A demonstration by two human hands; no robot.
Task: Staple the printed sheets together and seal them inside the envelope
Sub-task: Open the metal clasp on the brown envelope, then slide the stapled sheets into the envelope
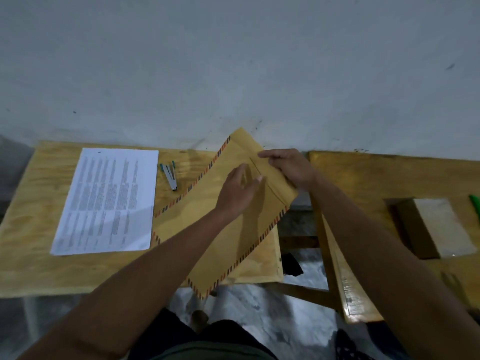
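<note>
Envelope (pixel 226 216) lies diagonally at frame centre, overhanging the table (pixel 31 268) edge. Right hand (pixel 288 167) pinches its upper flap area. Left hand (pixel 239 189) rests on it, fingers fairly straight. Sheets (pixel 109 201) lie flat at left, beside the stapler (pixel 170 176).

A bare, makeshift workroom. Two rough plywood benches (pixel 31 268) stand against a scuffed, unpainted grey wall (pixel 233 61). The floor (pixel 272 320) below is mottled stone.
</note>
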